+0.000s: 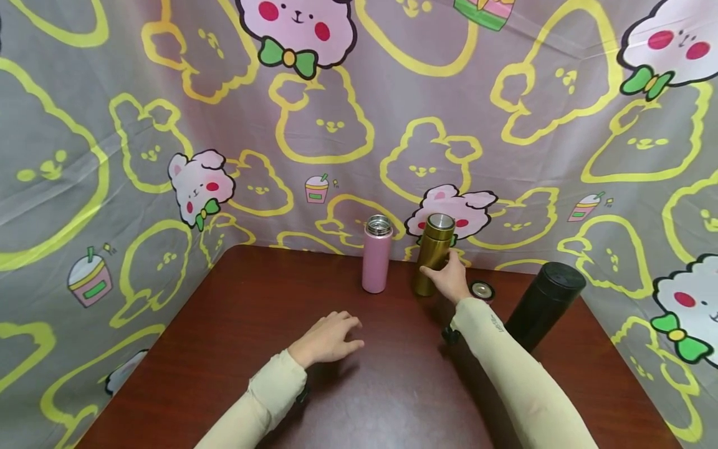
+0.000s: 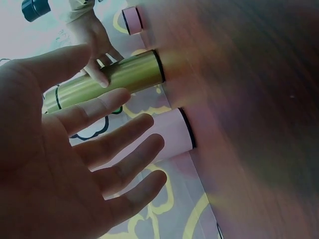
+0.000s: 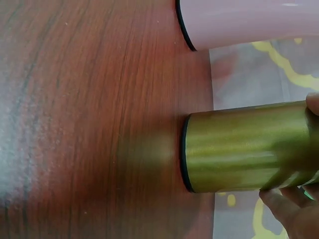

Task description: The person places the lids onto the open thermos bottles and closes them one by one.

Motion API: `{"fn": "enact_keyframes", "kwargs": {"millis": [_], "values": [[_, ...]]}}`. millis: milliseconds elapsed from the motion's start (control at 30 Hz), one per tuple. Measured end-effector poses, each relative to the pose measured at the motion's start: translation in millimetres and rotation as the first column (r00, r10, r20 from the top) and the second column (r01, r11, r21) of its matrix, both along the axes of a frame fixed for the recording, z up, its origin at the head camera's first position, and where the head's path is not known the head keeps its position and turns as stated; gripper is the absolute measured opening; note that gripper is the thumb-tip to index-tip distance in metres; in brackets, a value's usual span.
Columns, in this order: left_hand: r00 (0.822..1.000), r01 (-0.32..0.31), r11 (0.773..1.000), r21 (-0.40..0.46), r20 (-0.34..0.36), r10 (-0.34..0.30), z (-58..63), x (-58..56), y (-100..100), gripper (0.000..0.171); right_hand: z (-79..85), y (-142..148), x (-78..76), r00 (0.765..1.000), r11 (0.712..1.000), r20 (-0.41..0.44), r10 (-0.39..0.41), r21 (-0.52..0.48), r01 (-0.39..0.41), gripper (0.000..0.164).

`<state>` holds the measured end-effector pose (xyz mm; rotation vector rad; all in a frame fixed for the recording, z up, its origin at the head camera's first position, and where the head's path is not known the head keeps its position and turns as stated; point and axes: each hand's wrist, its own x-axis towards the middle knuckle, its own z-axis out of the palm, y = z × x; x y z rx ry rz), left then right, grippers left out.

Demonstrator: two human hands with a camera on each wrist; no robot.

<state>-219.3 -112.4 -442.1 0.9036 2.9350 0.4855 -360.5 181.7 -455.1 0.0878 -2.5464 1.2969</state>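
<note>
My right hand [image 1: 449,279] grips the gold thermos [image 1: 429,257] round its body, thumb on the near left side and fingers on the right. The thermos stands upright and has a silver-topped lid on. Left of it, a little apart, stands a pink thermos [image 1: 376,259] with its mouth uncovered and a metal threaded neck showing. My left hand [image 1: 330,337] hangs over the table nearer to me, its fingers spread and nothing in them. In the right wrist view the gold thermos [image 3: 244,148] shows its black base at the table.
A pink lid [image 2: 132,20] lies right of the gold thermos, seen from above as a dark-rimmed disc in the head view. A tall black thermos [image 1: 544,305] stands at the right, partly behind my right forearm. Patterned cloth [image 1: 331,112] hangs behind the brown table [image 1: 269,293].
</note>
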Motion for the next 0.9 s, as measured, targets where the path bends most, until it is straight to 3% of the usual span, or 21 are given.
{"fn": "enact_keyframes", "kwargs": {"millis": [367,533,633,800,900], "values": [[1.000,-0.013,1.000,0.017,-0.013,0.013,5.8,-7.4,6,0.036,2.0,0,-3.4,0.998,1.000,0.069,-0.001,0.013,0.000,0.079],[0.995,-0.080,0.988,0.131,-0.056,0.088,11.3,-15.7,13,0.029,7.8,3,2.6,0.995,0.995,0.099,0.019,0.100,-0.028,0.079],[0.979,-0.174,0.951,0.254,-0.060,0.195,16.4,-25.0,19,0.027,10.1,10,7.3,0.992,0.973,0.129,0.003,0.227,-0.033,0.074],[0.927,-0.328,0.840,0.433,-0.024,0.375,23.3,-49.4,30,0.042,11.0,23,15.0,0.971,0.897,0.206,-0.124,0.441,0.021,0.067],[0.906,-0.377,0.779,0.502,0.024,0.423,27.1,-65.7,38,0.061,7.7,31,16.6,0.943,0.866,0.259,-0.208,0.498,0.054,0.068]]}}
